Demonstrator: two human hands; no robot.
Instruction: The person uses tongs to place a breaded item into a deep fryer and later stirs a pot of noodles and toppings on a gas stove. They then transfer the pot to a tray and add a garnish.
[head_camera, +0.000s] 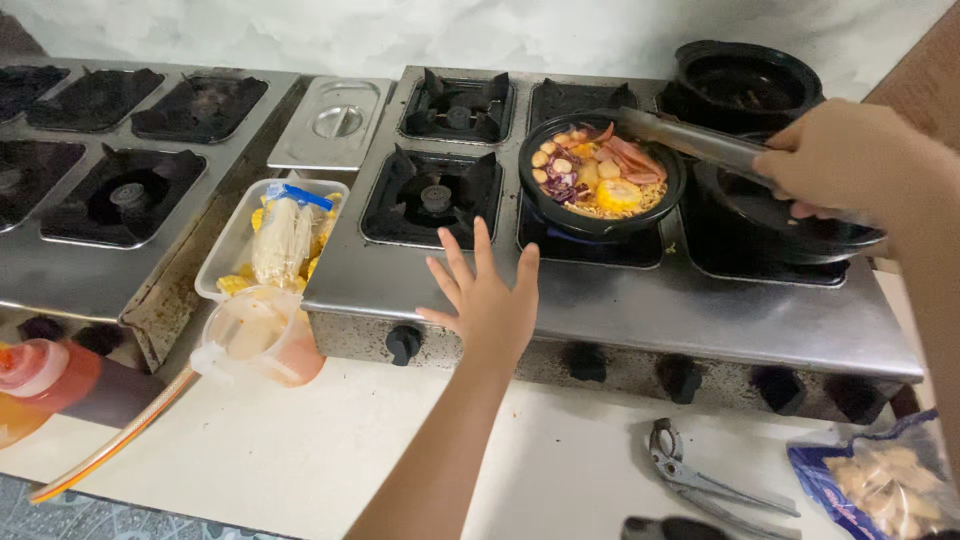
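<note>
1. The right hand (840, 160) has its fingers clenched round the handles of a pair of metal tongs (690, 140), whose tips reach over the rim of the black bowl (600, 180). The bowl sits on the middle front burner of the steel stove (600, 300), filled with noodles, corn, purple cabbage and sliced meat.
2. The left hand (487, 300) hovers just in front of the bowl with fingers (482, 250) spread and released, grasping nothing, palm down over the stove's front ledge.
3. Risk: the tongs seem to bear on the rim at one point only; if so, a lift could tip the bowl and spill the food.
4. Risk: the open left hand is near the bowl, and I judge it could be burnt if the bowl is hot.
5. Pose: the right forearm comes in from the right edge, wrist level; the left arm stretches straight forward from below.
6. On the desk (330, 450) lie grey pliers (690, 480) and a plastic jug (265, 335).
</note>
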